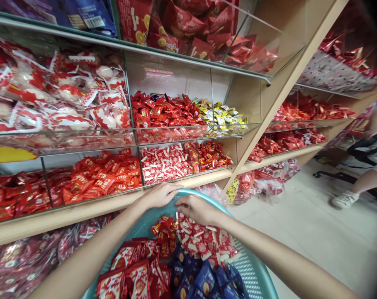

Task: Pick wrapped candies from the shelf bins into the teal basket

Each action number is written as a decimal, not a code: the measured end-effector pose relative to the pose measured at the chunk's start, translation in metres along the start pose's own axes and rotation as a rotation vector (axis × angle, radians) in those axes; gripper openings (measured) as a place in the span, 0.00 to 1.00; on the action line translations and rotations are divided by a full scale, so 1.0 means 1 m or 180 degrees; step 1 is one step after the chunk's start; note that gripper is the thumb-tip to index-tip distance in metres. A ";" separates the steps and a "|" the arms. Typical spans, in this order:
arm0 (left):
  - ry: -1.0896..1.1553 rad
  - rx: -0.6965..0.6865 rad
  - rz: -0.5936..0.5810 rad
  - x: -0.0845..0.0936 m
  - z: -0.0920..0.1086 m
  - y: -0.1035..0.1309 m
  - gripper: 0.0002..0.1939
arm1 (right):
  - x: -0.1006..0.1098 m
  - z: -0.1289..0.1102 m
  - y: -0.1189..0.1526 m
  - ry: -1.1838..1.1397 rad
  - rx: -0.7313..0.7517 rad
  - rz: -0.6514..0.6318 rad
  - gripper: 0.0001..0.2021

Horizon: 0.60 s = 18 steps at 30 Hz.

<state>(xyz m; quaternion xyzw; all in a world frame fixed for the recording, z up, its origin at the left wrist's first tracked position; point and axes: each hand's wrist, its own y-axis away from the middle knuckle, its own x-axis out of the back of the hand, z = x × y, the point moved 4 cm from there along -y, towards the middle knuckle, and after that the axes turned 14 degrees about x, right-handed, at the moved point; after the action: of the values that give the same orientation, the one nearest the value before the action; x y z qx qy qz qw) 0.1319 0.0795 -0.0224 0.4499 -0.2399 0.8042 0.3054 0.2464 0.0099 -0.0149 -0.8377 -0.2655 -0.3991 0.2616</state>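
A teal plastic basket (259, 265) sits below the shelves, holding several kinds of wrapped sweets. My left hand (159, 195) is at its far rim, with the fingers closed over the edge. Just inside that rim, my right hand (197, 207) has curled fingers above red-and-white wrapped candies (200, 238); anything in its grip is hidden. Small red-and-gold candies (165, 230) lie left of those. Nearer to me are larger red-and-white packets (138, 274) and dark blue packets (207, 278).
Glass-fronted shelf bins hold red-and-white candies (165, 162), red packets (104, 176), red candies (166, 110) and yellow-and-white candies (224, 112). A wooden ledge (82, 214) runs behind the basket. Bagged goods (269, 178) lie on the floor (303, 224). A person's leg (367, 182) shows at right.
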 end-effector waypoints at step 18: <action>0.0054 0.0087 -0.0054 0.001 0.002 0.000 0.19 | 0.121 0.119 -0.005 0.1558 -0.2294 0.1225 0.09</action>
<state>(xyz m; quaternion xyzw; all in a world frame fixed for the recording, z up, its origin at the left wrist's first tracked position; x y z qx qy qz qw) 0.1325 0.0788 -0.0206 0.4492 -0.2225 0.8086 0.3080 0.3717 0.1195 0.0196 -0.7904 0.1192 -0.5957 0.0785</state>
